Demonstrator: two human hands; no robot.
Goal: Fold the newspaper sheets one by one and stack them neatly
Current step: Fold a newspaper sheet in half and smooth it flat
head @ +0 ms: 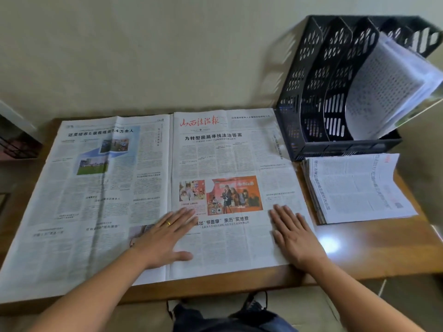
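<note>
Newsprint, thin and limp, the open newspaper sheet (153, 192) lies spread flat across the wooden table (374, 257) through the centre and left of the frame, with the left hand (165, 236) and the right hand (293, 236) both resting flat on its right page, fingers straight and grasping nothing. It looks light and easily torn, so I'd lift it by an outer edge or corner and fold along the centre crease. At right the stack of folded papers (357, 188) sits just beside it, below the black file rack (318, 82), which crowds the sheet's upper right corner.

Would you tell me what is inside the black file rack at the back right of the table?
The black file rack holds curved white printed sheets in its right slot; the left slots look empty, though the dividers hide their floors.
</note>
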